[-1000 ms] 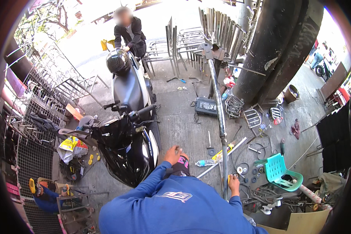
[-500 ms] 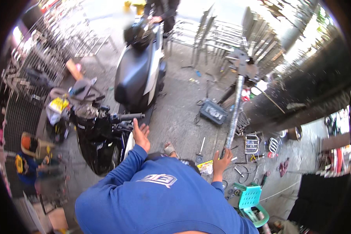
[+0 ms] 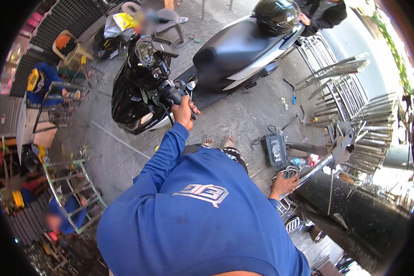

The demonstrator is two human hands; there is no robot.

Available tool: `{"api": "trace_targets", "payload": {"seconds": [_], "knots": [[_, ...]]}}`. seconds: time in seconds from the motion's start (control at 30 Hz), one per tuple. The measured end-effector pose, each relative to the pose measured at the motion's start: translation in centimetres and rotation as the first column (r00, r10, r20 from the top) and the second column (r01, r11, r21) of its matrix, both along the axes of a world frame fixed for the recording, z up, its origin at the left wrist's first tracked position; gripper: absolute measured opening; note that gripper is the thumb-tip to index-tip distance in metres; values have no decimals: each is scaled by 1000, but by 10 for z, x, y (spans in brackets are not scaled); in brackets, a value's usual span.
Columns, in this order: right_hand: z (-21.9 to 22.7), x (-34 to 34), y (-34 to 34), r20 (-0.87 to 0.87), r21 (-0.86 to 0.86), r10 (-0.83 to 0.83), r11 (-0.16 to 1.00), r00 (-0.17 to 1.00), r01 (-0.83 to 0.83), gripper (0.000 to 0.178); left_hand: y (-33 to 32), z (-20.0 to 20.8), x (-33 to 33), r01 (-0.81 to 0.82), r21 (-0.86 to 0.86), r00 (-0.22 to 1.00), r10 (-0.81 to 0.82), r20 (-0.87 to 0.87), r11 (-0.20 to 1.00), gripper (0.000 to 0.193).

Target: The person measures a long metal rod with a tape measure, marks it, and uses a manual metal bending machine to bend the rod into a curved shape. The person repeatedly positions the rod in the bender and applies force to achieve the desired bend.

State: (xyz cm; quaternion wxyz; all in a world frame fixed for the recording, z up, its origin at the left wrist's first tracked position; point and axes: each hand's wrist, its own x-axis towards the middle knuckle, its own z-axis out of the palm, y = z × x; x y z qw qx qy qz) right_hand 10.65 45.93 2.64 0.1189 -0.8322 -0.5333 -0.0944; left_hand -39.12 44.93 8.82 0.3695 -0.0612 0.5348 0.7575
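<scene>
Head view, scooter: the scooter (image 3: 223, 53) stands ahead of you and to the left on the grey floor (image 3: 124, 161), its long axis slanting from the black front at left up to the tail at upper right.
Handlebar grip: this black grip (image 3: 172, 94) points from the scooter's front down toward you, forward and to the left of your chest; it is the part that meets your hands.
Nearer hand: your left hand (image 3: 184, 113) is on the grip, with your right well apart from it across your body.
Left fingers: you have them curled around the grip, near its outer end.
Left arm: your elbow is bent out to the side, and the blue-sleeved forearm rises forward and inward to the grip.
Right hand: your right hand (image 3: 285, 185) is out to your right, fingers partly bent, back of the hand showing. It overlaps a metal rack (image 3: 290, 173) and lies beside the near stretch of a metal pipe (image 3: 315, 169); you cannot tell from here whether it grasps either.
Right arm: only the cuff and wrist show past your shirt, reaching outward.
Floor ahead of the right hand: a dark grey box (image 3: 275, 150).
Scooter's tail: a co-worker's hand (image 3: 304, 19) is beside the black helmet (image 3: 277, 16) on the seat.
</scene>
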Motion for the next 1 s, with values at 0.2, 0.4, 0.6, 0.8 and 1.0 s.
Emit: {"api": "trace_targets", "payload": {"seconds": [0.2,0.4,0.6,0.8,1.0], "knots": [[-13,7,10,51,-115,13,993,999,-7,61,-27,23,-26,90,-134,995,-83,54,987,25],[-15,14,7,9,-134,24,991,1000,-22,56,-63,40,-67,253,-131,967,-244,77,959,25],[2,-23,1,-119,16,-53,998,991,55,48,-85,52,-106,376,-133,927,-370,67,917,24],[173,-186,105,-181,84,898,421,402,-903,50,-88,61,-123,446,-79,893,-438,100,891,23],[368,-262,187,265,-553,643,712,719,-433,31,-86,54,-111,364,-17,922,-358,149,931,24]]}}
